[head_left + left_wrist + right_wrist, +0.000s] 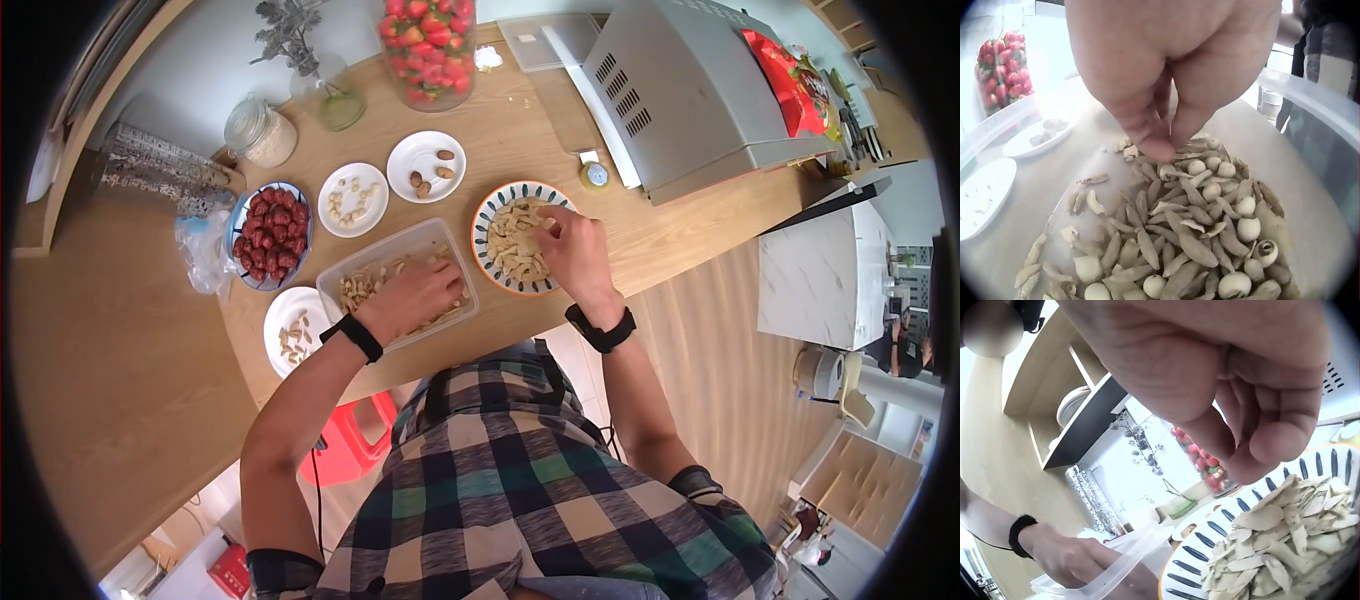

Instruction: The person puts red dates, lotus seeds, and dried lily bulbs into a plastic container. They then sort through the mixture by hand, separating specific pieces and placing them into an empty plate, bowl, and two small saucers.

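Observation:
My left hand reaches into a clear plastic container of mixed dried pieces. In the left wrist view, its thumb and finger meet at the pile of slim brownish dried tubers, round white lotus seeds and pale scraps; I cannot tell whether a piece is between them. Over the blue-patterned, orange-rimmed plate, my right hand has its fingers curled toward the thumb, with nothing visible between the fingertips. Pale dried slices are heaped on that plate, just below the right fingertips.
Around the container stand a plate of red dates and small white plates of lotus seeds, brown nuts and dried tubers. Behind are a strawberry-filled container, a glass jar and a vase. A grey appliance stands right.

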`<action>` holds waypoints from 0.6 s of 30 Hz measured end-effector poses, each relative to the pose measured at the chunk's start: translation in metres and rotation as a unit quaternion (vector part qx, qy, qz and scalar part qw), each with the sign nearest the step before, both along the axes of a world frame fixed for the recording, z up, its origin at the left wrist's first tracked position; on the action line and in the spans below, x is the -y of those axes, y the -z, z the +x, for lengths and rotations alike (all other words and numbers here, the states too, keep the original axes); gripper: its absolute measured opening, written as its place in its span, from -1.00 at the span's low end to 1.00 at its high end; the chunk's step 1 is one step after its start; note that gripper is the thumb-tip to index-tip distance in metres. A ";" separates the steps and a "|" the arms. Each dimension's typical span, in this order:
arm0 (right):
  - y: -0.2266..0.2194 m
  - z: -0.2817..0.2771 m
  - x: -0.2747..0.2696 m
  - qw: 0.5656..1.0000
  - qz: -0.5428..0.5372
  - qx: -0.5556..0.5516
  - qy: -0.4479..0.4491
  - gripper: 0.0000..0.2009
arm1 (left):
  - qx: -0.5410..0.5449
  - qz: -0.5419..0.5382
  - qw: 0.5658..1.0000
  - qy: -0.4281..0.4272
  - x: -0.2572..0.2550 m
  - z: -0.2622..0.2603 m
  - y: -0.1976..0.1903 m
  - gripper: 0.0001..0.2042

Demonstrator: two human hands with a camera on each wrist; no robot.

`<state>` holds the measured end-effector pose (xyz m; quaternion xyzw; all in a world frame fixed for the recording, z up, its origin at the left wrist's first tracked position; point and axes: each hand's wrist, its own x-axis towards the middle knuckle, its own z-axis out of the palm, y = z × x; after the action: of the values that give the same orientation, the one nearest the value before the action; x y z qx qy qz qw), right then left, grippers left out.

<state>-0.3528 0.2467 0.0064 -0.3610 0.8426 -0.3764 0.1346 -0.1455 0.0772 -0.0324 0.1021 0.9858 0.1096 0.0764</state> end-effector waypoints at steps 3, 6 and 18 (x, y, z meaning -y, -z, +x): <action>0.003 0.011 0.003 0.999 -0.017 0.025 -0.029 -0.83 | -0.001 0.001 1.000 -0.018 0.000 0.001 0.003 -0.82; 0.003 0.029 0.006 0.991 -0.023 0.103 -0.081 -0.82 | -0.002 0.012 1.000 -0.028 0.004 0.003 0.005 -0.87; 0.027 0.060 0.007 0.968 0.007 0.144 -0.204 -0.86 | -0.026 -0.008 0.996 -0.084 0.001 0.006 -0.013 -0.81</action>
<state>-0.2930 0.2401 -0.0205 -0.4660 0.7253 -0.3836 0.3310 -0.1392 0.0764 -0.0197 0.0210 0.9934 0.1052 0.0417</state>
